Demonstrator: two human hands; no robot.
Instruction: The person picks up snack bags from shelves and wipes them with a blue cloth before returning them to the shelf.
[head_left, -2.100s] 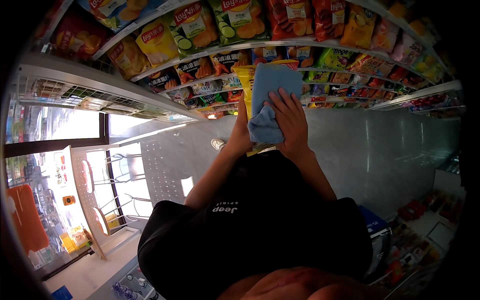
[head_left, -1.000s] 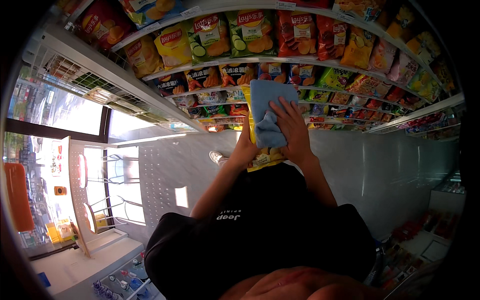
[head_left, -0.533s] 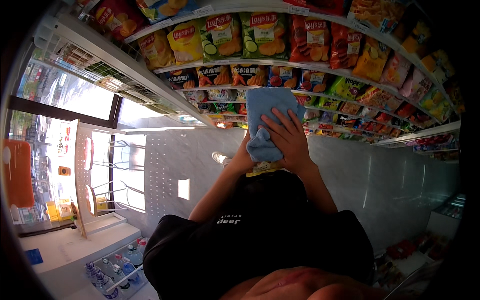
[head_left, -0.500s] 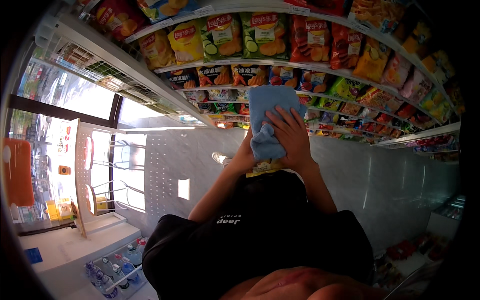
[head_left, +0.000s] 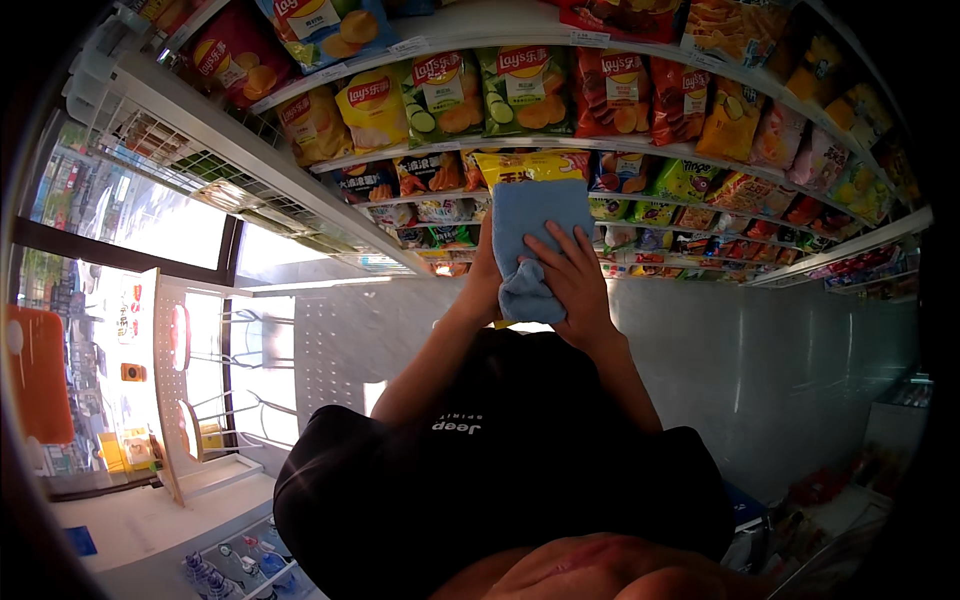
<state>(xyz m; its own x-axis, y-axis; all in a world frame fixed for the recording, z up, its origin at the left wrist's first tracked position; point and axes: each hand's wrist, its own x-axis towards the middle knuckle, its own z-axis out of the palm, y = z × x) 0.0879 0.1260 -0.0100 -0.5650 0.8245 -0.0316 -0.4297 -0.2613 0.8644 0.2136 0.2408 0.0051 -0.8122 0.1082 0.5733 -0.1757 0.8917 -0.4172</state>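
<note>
A yellow snack bag (head_left: 530, 164) is held up in front of my chest, its top edge showing beyond a folded light-blue cloth (head_left: 540, 212). My left hand (head_left: 487, 268) grips the bag along its left side, with most of its fingers hidden behind the bag and cloth. Across the front of the cloth lies my right hand (head_left: 572, 272), pressing it against the bag with fingers slightly apart. A bunched fold of the cloth sticks out beside the right hand. The cloth covers most of the bag's face.
Shelves packed with chip bags (head_left: 525, 90) curve across ahead of me. A white wire rack (head_left: 180, 130) stands at the left. Behind it are a window, stools and a white counter (head_left: 150, 515). Bottles (head_left: 240, 565) stand low at left; grey floor (head_left: 690, 350) extends right.
The yellow bag has come up into view above the cloth, its top edge now showing. The cloth has slid down relative to it, with my right hand on it.
</note>
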